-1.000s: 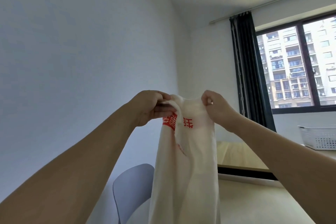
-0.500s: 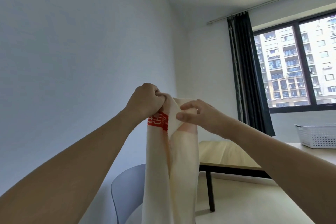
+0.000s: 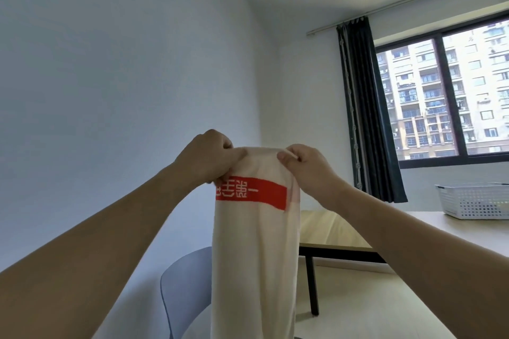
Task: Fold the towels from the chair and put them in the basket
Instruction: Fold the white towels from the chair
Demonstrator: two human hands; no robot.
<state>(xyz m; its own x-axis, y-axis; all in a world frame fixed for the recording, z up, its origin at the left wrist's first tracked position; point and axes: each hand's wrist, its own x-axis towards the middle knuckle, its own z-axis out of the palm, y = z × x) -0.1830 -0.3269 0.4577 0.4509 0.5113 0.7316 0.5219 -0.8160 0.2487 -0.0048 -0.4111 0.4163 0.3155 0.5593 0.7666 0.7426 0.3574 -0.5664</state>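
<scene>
Since the earlier frame the right hand (image 3: 308, 170) has moved from mid-edge to the top corner, both hands' fingers (image 3: 286, 157) pinching the hanging towel (image 3: 256, 250) above the chair (image 3: 184, 294); the left hand (image 3: 205, 157) slipping would drop it, far from the basket (image 3: 473, 201).

Both arms raised; left hand (image 3: 208, 158) and right hand (image 3: 305, 166) pinching, fingers curled

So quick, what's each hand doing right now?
Left hand: pinching the towel's top left corner.
Right hand: pinching its top right corner.
</scene>
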